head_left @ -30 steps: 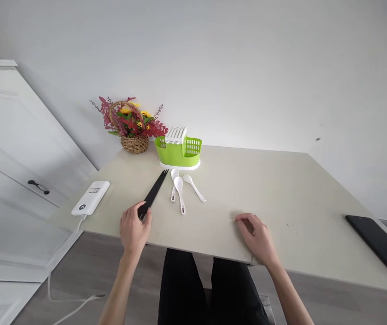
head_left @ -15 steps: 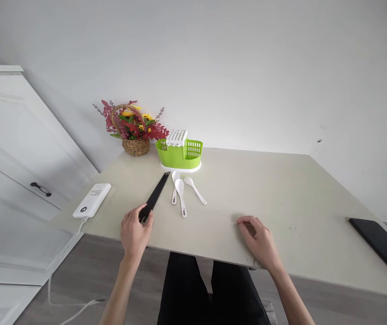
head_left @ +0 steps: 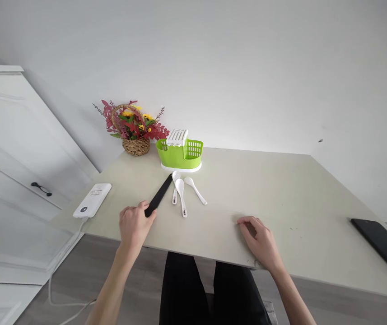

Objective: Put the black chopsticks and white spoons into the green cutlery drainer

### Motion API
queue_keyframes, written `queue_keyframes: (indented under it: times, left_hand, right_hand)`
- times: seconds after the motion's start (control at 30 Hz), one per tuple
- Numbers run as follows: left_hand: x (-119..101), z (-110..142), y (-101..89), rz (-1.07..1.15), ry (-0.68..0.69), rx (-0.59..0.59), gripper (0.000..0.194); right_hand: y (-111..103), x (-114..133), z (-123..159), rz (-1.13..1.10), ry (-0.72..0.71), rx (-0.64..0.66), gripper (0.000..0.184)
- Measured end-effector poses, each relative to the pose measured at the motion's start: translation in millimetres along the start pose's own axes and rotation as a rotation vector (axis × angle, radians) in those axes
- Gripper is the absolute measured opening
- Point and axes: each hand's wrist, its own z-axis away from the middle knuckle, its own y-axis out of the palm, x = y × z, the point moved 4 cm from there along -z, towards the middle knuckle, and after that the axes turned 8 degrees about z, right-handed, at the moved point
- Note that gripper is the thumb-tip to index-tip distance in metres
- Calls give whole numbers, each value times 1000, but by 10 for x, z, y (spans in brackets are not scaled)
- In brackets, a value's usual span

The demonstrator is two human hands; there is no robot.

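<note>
My left hand (head_left: 135, 230) is closed around the near end of a bundle of black chopsticks (head_left: 159, 195), pinched between thumb and fingers. The far end of the bundle points toward a green basket and comes up close beside one white spoon (head_left: 174, 195). Two more white spoons, one in the middle (head_left: 181, 196) and one on the right (head_left: 196, 191), lie on the table just right of it. On the tabletop near its front edge rests my right hand (head_left: 259, 239), its fingers curled with the tips near the thumb, nothing in it.
The green plastic basket (head_left: 173, 159) with white top piece and base stands behind the spoons. A wicker flower basket (head_left: 136, 146) is at the back left. A white power bank (head_left: 92, 201) with a cable lies left; a black phone (head_left: 383, 248) lies right.
My left hand has gathered the chopsticks into a tighter bundle and shifted them slightly; their far ends now lie closer to the spoons. The right hand stays in place.
</note>
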Motion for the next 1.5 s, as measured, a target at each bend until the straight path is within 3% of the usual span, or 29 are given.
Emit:
queue_keyframes:
  times: [0.2,0.47,0.6,0.77,1.1,1.5]
  left_hand:
    - [-252,-109,-7,-210,39,142,22]
    - [-445,-246,94,-157,55,263,18]
    - [-531,-348,51,-254,52,310,16]
    - [-596,-419,10,-296,58,319,24]
    - [-716,-537,214,-330,44,365,19]
    - [-710,-616,309,-414,33,388,21]
  right_hand:
    - [-14,18,9,9,-11,-4,29]
    - [-22,31,8,16,-11,-6,28]
    - [-23,31,8,8,-1,1,29]
    - [-20,35,6,2,-13,-5,28]
    - [-21,29,3,10,-18,-13,27]
    - [-24,23,0,6,-29,-17,29]
